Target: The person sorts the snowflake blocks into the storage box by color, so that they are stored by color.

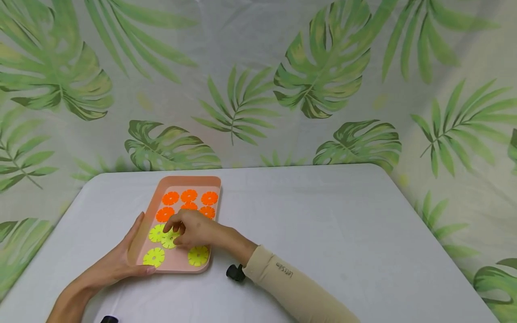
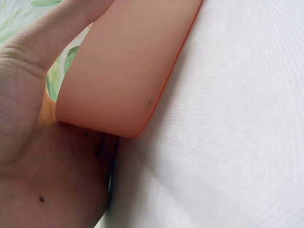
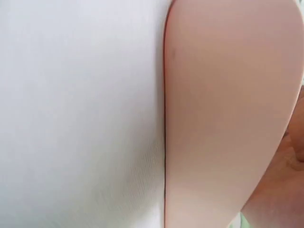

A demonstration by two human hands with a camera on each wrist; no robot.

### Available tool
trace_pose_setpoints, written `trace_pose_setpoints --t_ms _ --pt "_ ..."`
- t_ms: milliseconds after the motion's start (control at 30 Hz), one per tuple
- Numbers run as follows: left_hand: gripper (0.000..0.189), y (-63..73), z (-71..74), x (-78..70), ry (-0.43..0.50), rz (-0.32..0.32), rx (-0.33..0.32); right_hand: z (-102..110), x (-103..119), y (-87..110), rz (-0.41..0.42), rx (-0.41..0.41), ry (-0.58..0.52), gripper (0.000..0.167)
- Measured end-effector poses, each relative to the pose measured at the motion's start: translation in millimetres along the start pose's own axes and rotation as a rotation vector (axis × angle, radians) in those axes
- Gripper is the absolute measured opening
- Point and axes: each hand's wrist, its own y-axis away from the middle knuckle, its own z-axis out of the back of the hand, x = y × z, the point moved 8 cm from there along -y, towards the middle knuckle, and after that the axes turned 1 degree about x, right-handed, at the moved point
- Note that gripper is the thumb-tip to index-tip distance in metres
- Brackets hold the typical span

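A pink tray (image 1: 176, 264) stands on the white table at the left, holding flat, notched plastic discs. Orange discs (image 1: 170, 198) lie in its far part, yellow discs (image 1: 198, 256) in the near part. My left hand (image 1: 115, 262) rests against the near left corner, thumb along the front wall and fingers extended along the left side; the left wrist view shows the tray's wall (image 2: 118, 61) inside that spread. My right hand (image 1: 195, 229) reaches over the right rim, its thumb and curled fingers around a yellow disc (image 1: 170, 239) that overlaps another. It covers part of the tray.
A small black object (image 1: 235, 272) is on the table by the right forearm, and another dark one (image 1: 109, 319) shows at the bottom edge. The white tabletop (image 1: 323, 224) stretches right of the tray. A leaf-patterned curtain (image 1: 242, 89) hangs behind.
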Motion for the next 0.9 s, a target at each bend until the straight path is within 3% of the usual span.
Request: trace_pose_setpoints --t_ms 267,367,900 --pt "0.128 -0.5 -1.2 1.7 -0.006 0.033 0.013 -3 -9 -2.7 -0.068 0.029 0.225 0.046" --pt "0.128 -0.8 -1.0 1.3 0.000 0.033 0.007 -4 -10 -3.6 -0.085 0.028 0.263 0.047" --pt "0.128 -1.9 -1.0 -2.0 -0.003 0.035 -0.004 -5 -9 3.7 -0.038 0.083 0.188 0.027"
